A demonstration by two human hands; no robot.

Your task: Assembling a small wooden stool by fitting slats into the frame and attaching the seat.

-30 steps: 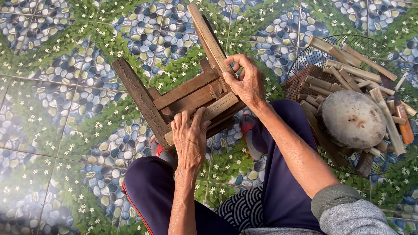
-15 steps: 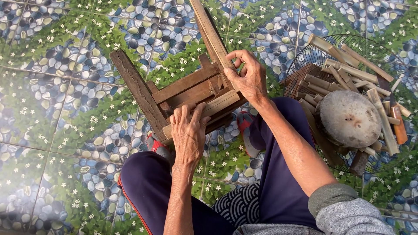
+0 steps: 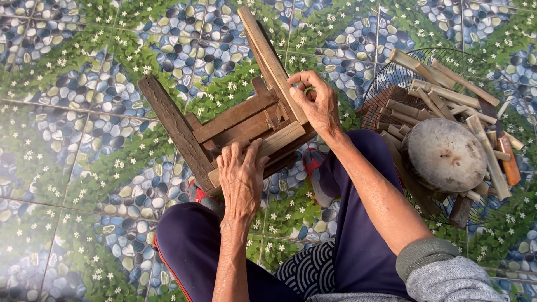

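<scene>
A small wooden stool frame [image 3: 235, 120] of dark and pale slats rests tilted on the patterned tile floor between my knees. My left hand [image 3: 240, 176] lies palm-down on the pale front rail, fingers curled over its edge. My right hand [image 3: 316, 100] is closed around the long pale leg [image 3: 268, 53] that sticks up and away, thumb and fingers wrapped near the joint. A dark leg [image 3: 173, 128] juts out to the left.
At the right, a round wire basket [image 3: 386, 84] holds several cut wooden sticks [image 3: 442, 92] and a round grey log block [image 3: 444, 154]. A knife with a reddish handle [image 3: 509, 159] lies among the sticks. My legs in dark trousers fill the bottom.
The stool and both hands sit slightly lower and nearer in view; my right hand has shifted its grip a little along the pale leg. The left hand stays on the rail.
</scene>
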